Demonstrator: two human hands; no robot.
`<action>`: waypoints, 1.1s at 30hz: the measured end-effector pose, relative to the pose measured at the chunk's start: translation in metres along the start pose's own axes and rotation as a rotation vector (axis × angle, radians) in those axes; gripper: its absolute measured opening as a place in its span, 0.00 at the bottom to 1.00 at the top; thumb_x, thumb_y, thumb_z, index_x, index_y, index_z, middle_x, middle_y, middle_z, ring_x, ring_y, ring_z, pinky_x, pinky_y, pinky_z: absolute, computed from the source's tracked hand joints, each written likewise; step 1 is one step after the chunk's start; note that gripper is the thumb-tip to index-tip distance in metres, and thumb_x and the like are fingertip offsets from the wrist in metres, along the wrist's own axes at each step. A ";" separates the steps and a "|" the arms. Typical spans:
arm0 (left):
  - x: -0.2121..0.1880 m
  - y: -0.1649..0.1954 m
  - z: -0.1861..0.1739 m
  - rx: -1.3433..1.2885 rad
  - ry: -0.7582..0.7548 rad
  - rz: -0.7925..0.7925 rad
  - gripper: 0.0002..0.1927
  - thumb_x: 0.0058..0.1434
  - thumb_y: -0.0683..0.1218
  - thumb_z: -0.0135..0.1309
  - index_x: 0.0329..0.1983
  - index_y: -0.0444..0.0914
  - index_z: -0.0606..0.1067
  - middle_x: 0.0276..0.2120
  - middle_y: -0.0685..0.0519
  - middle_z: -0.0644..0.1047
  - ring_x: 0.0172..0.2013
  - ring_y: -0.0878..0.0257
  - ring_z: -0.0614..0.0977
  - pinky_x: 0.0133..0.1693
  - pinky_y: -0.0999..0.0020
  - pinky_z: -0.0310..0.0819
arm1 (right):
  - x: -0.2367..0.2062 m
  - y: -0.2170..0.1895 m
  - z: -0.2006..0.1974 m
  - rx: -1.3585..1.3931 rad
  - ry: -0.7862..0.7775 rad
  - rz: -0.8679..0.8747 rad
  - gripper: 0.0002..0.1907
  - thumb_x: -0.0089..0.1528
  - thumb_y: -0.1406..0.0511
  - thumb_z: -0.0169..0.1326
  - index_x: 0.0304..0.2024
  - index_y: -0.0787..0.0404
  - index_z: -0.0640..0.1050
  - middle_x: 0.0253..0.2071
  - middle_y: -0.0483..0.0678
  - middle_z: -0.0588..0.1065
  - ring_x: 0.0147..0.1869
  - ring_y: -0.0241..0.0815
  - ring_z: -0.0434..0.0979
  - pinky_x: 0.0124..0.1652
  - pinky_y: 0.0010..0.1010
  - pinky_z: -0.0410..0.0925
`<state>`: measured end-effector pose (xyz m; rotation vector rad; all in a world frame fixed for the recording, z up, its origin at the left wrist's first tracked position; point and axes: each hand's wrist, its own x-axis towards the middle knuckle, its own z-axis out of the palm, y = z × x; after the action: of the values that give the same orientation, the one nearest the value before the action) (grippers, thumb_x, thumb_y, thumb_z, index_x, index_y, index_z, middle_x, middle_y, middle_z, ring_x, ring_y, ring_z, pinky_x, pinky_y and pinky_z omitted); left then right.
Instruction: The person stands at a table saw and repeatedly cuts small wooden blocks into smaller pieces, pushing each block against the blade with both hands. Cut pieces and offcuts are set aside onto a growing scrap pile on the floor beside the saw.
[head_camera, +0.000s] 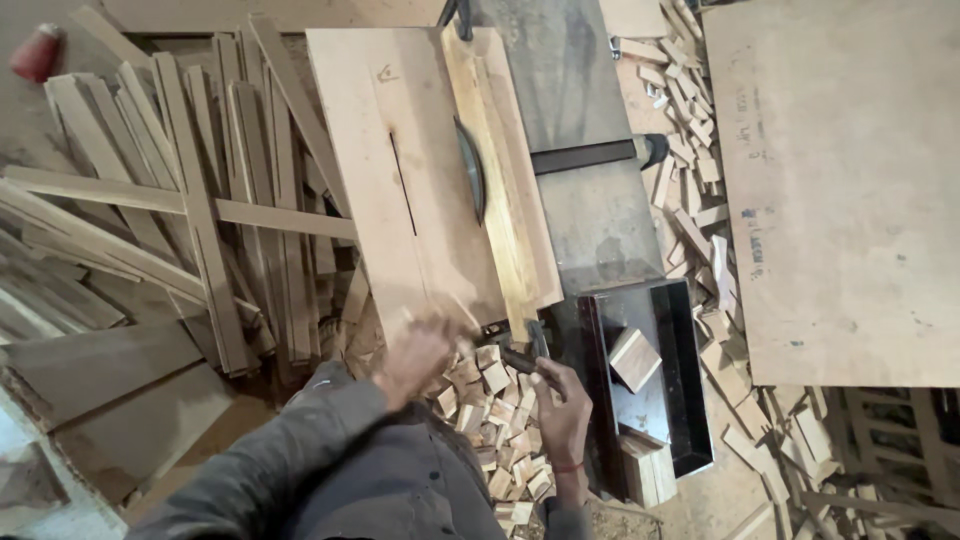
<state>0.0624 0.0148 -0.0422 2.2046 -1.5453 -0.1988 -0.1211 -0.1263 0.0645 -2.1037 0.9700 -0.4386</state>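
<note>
Two hands working at the near edge of a table-saw sled.

Nearest, the right hand (563, 405) is gripping a small dark tool (520, 358) above a heap of small wood blocks (500, 430); the left hand (420, 355) is blurring against the near end of the plywood sled (400, 170), so I cannot tell its grip. Just right, a black tray (690, 370) is holding a block. Farther off, the saw blade (472, 165) is standing in the sled's slot, with long slats (190, 200) lying left.
</note>
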 end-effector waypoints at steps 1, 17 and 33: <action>-0.002 0.013 0.005 -0.047 -0.227 0.030 0.11 0.69 0.40 0.53 0.53 0.32 0.71 0.35 0.46 0.77 0.33 0.58 0.81 0.33 0.59 0.80 | 0.001 0.002 -0.001 0.030 0.041 0.021 0.14 0.61 0.71 0.60 0.50 0.67 0.80 0.45 0.51 0.82 0.48 0.39 0.83 0.49 0.30 0.75; 0.026 0.035 0.012 -1.920 -0.075 -0.900 0.12 0.66 0.47 0.54 0.46 0.33 0.76 0.34 0.53 0.78 0.33 0.65 0.79 0.36 0.68 0.76 | 0.058 0.003 0.039 0.416 -0.026 0.237 0.19 0.62 0.67 0.60 0.53 0.73 0.79 0.47 0.56 0.82 0.48 0.40 0.81 0.49 0.31 0.72; 0.082 0.023 -0.003 -0.942 0.196 -0.234 0.35 0.58 0.39 0.48 0.70 0.31 0.55 0.50 0.31 0.74 0.49 0.34 0.78 0.50 0.45 0.72 | 0.172 -0.014 0.085 -0.441 -0.019 -0.213 0.15 0.56 0.64 0.63 0.41 0.65 0.76 0.36 0.61 0.79 0.43 0.63 0.80 0.43 0.49 0.71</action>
<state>0.0737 -0.0664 -0.0185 1.5586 -0.8099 -0.6160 0.0470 -0.2081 0.0188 -2.6194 0.8949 -0.3292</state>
